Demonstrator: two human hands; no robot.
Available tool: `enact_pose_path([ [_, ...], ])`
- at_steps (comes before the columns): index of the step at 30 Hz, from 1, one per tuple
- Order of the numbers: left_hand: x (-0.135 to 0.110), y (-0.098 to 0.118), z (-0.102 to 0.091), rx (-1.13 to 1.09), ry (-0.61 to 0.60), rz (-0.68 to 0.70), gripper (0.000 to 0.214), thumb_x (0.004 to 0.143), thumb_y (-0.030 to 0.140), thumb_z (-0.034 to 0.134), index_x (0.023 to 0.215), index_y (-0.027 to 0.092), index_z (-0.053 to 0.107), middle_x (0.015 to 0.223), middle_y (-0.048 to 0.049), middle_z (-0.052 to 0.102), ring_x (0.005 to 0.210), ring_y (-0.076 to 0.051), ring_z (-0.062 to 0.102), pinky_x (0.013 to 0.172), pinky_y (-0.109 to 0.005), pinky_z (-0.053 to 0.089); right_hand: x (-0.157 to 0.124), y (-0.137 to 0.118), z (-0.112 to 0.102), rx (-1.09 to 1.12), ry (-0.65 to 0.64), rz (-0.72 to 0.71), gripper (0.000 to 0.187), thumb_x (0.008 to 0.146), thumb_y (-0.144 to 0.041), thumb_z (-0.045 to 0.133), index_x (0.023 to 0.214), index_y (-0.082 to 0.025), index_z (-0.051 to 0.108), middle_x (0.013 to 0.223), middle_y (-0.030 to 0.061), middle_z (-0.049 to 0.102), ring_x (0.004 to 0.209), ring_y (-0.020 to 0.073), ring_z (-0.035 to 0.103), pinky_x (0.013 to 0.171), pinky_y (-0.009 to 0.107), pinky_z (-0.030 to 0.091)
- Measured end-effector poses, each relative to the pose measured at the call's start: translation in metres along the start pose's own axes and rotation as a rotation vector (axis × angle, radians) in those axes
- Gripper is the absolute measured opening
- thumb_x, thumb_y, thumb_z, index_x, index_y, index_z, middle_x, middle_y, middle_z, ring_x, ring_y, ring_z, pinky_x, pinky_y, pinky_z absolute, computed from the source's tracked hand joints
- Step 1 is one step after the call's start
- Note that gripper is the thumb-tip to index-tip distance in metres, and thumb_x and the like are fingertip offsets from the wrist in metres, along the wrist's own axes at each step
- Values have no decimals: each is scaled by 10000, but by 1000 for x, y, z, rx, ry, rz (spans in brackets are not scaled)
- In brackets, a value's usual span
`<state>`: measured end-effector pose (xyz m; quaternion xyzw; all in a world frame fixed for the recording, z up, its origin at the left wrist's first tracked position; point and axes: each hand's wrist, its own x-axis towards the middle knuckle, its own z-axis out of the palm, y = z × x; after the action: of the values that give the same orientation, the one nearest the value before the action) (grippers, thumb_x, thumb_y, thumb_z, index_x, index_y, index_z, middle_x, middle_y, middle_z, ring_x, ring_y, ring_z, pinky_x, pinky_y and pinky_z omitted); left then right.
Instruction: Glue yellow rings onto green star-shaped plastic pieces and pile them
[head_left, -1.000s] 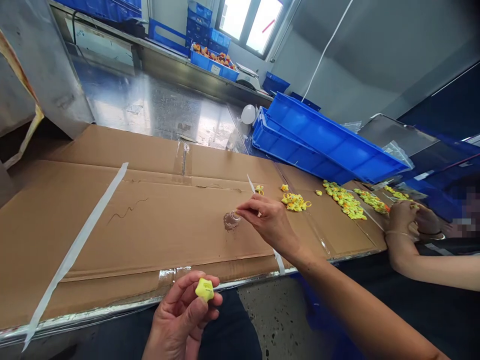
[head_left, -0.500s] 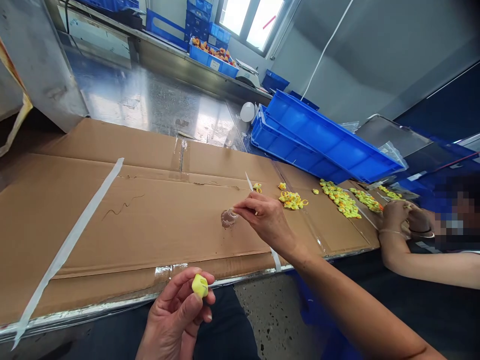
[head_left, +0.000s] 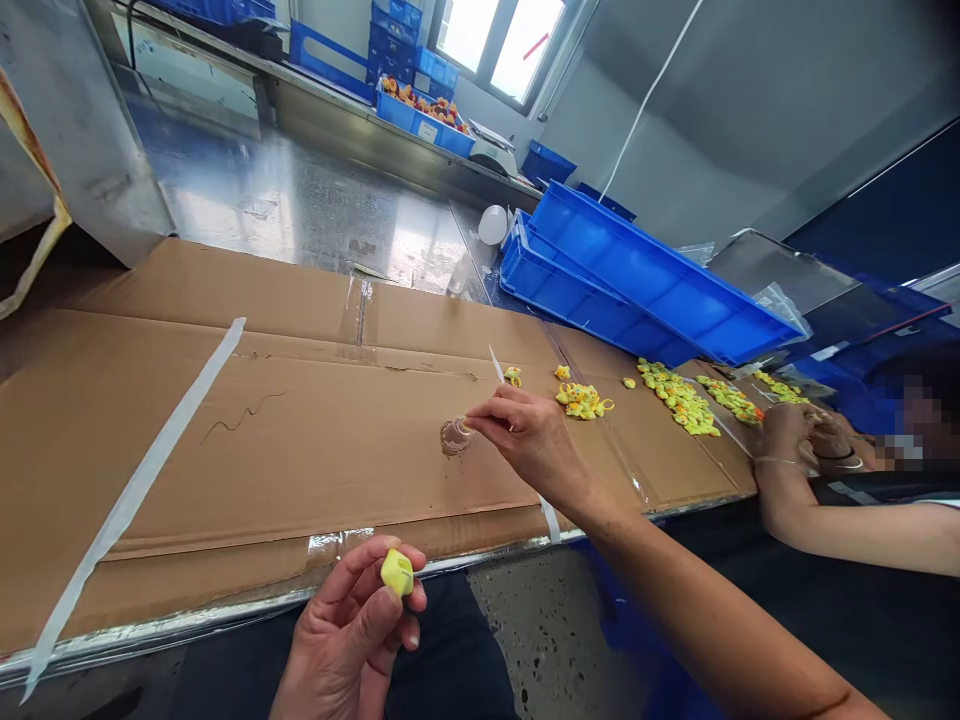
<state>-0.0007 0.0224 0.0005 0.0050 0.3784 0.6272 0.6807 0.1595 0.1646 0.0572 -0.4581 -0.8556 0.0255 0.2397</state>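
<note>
My left hand (head_left: 356, 625) is closed around a small yellow hollow toy part (head_left: 397, 573), just below the table's front edge. An opening shows on the part's right side. Over the cardboard, my right hand (head_left: 529, 430) pinches a thin white stick (head_left: 496, 364), whose pointed upper end rises above the fingers. Its lower end is hidden by the fingertips, at the rim of a small clear cup (head_left: 454, 437). Just beyond this hand lie a yellow toy figure (head_left: 512, 376) and a small pile of similar yellow toy figures (head_left: 583, 401).
Brown cardboard (head_left: 315, 440) covers the table, with white tape strips (head_left: 142, 480) on it. Blue crates (head_left: 645, 270) stand at the back right. More yellow figures (head_left: 679, 397) lie in rows to the right, beside a co-worker's hands (head_left: 799, 435). A white round container (head_left: 493, 225) sits behind.
Almost nothing differs. The whole view has shifted very slightly; both hands keep their holds, and the stick stays at the cup.
</note>
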Motion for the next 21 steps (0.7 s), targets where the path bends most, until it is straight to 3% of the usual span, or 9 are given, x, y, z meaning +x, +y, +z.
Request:
enact_pose_path([
  [21, 2, -3, -1, -21, -17, 46, 310, 465, 257, 885, 746, 220, 759, 709, -50, 747, 506, -105, 604, 398, -143, 443, 1, -1, -5, 99, -11, 69, 138, 783, -70, 714, 726, -195, 719, 669, -12, 609, 621, 135, 556, 599, 254, 385],
])
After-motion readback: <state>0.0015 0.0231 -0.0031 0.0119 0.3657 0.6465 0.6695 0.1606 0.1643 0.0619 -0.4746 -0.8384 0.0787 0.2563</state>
